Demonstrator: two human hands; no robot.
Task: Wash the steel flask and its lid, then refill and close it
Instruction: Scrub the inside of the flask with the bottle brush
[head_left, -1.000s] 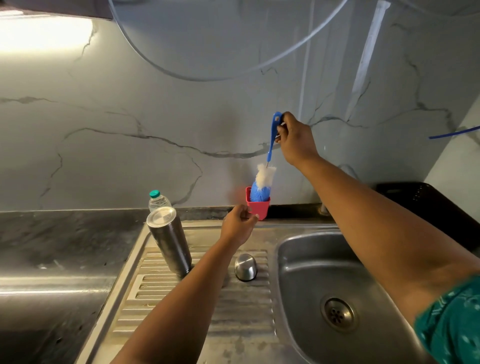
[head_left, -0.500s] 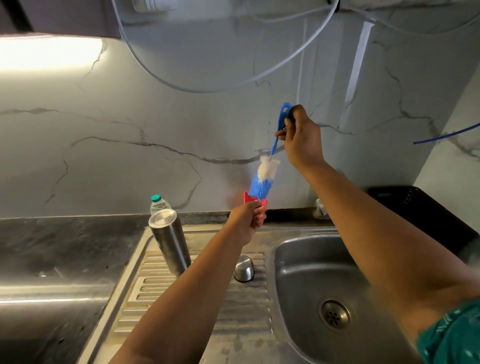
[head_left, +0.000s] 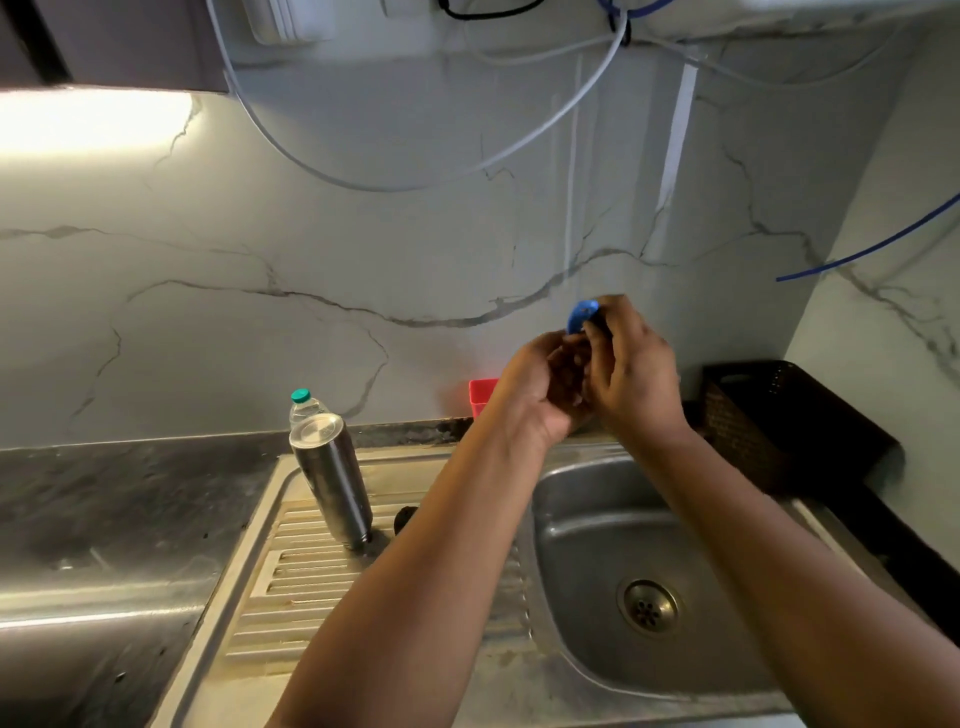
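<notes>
Change: both hands have drawn together above the sink's back edge, away from the red holder (head_left: 482, 395).
Right hand (head_left: 636, 374): grasps the blue brush handle (head_left: 581, 316).
Left hand (head_left: 537, 387): curled beside it; grip cannot be told.
Flask (head_left: 332, 480): brushed steel, upright, on the ribbed drainboard (head_left: 291, 597).
Lid (head_left: 404, 519): mostly hidden behind the left forearm.
Behind flask: plastic bottle (head_left: 304, 408), green cap.

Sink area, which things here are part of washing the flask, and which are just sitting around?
For the job:
steel flask, upright on the drainboard
blue brush handle, held between both hands
sink

Lying about:
clear bottle with green cap
red holder
dark basket
</notes>
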